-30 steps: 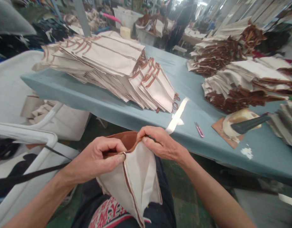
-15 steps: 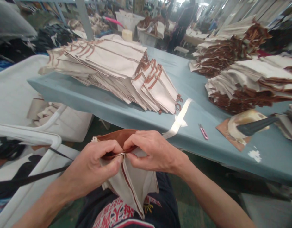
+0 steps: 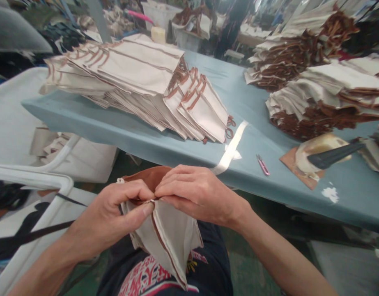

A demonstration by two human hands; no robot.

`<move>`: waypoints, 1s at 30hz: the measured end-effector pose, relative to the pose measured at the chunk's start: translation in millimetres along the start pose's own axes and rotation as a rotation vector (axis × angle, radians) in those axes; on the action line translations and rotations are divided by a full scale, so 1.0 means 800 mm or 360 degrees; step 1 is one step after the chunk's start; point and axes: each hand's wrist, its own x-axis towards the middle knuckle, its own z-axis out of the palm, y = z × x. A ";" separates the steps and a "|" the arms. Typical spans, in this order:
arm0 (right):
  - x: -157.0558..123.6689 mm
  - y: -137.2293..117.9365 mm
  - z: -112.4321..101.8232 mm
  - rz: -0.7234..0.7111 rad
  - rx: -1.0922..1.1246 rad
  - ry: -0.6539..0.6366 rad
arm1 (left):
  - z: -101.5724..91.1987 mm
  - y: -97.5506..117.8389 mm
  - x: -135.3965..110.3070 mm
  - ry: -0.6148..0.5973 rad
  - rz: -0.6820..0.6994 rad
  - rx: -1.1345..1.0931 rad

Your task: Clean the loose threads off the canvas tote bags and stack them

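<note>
Here, both hands pinched shut on cloth bag (image 3: 169, 230) rim, left hand (image 3: 111, 216), right hand (image 3: 197, 193), fingertips meeting.

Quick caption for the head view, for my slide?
Left hand and right hand pinch the brown-trimmed edge of a cream cloth bag, before a blue table stacked with bags.

Two hands (image 3: 112, 216) (image 3: 197, 193), one bag (image 3: 172, 230), one cutter (image 3: 262, 164) (pink)

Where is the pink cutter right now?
In the head view, the pink cutter lies on the blue table right of centre, between the white strip and the brown board.
</note>
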 end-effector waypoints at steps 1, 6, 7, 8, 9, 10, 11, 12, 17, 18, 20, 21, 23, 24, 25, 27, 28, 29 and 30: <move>-0.001 0.001 0.001 -0.0022 -0.0056 -0.0004 | 0.000 -0.001 0.000 -0.0007 -0.0006 -0.0004; -0.003 -0.004 0.001 -0.0086 -0.0390 -0.0032 | 0.003 -0.007 -0.003 0.0002 -0.0028 0.0009; -0.002 -0.008 0.000 -0.0093 -0.0441 -0.0056 | 0.004 -0.008 -0.003 0.0004 -0.0030 0.0009; 0.000 -0.011 -0.002 -0.0096 -0.0490 -0.0077 | 0.005 -0.008 -0.003 0.0005 -0.0028 0.0010; 0.001 -0.015 -0.003 -0.0094 -0.0540 -0.0088 | 0.006 -0.009 -0.004 0.0005 -0.0028 0.0011; 0.002 -0.018 -0.004 -0.0086 -0.0580 -0.0092 | 0.007 -0.009 -0.004 0.0006 -0.0028 0.0010; 0.004 -0.021 -0.004 -0.0078 -0.0608 -0.0075 | 0.008 -0.009 -0.004 -0.0001 -0.0031 0.0007; 0.005 -0.023 -0.003 -0.0067 -0.0623 -0.0046 | 0.008 -0.009 -0.005 -0.0005 -0.0033 0.0003; 0.007 -0.015 0.008 0.0039 -0.0457 0.0101 | 0.011 -0.013 -0.014 -0.0017 0.0001 -0.0019; 0.008 -0.012 0.009 0.0070 -0.0371 0.0087 | 0.011 -0.014 -0.018 -0.0013 0.0008 -0.0017; 0.012 -0.008 0.009 0.0123 -0.0199 0.0010 | 0.011 -0.018 -0.026 -0.0001 -0.0003 0.0026; 0.014 -0.007 0.008 0.0148 -0.0134 -0.0042 | 0.012 -0.019 -0.030 0.0018 -0.0011 0.0075; 0.020 -0.008 0.006 0.0188 -0.0055 -0.0147 | 0.012 -0.019 -0.034 0.0086 -0.0012 0.0212; 0.023 -0.009 0.005 0.0202 -0.0040 -0.0201 | 0.012 -0.017 -0.034 0.0115 -0.0009 0.0285; 0.027 -0.011 0.004 0.0220 -0.0046 -0.0249 | 0.012 -0.014 -0.034 0.0137 0.0006 0.0348; 0.034 -0.015 0.002 0.0263 -0.0108 -0.0332 | 0.010 -0.007 -0.029 0.0155 0.0040 0.0472; 0.037 -0.017 0.002 0.0289 -0.0154 -0.0373 | 0.009 -0.004 -0.027 0.0158 0.0056 0.0538; 0.039 -0.018 0.001 0.0320 -0.0198 -0.0410 | 0.008 -0.001 -0.024 0.0166 0.0074 0.0599; 0.041 -0.019 0.001 0.0356 -0.0226 -0.0443 | 0.007 0.000 -0.022 0.0174 0.0085 0.0641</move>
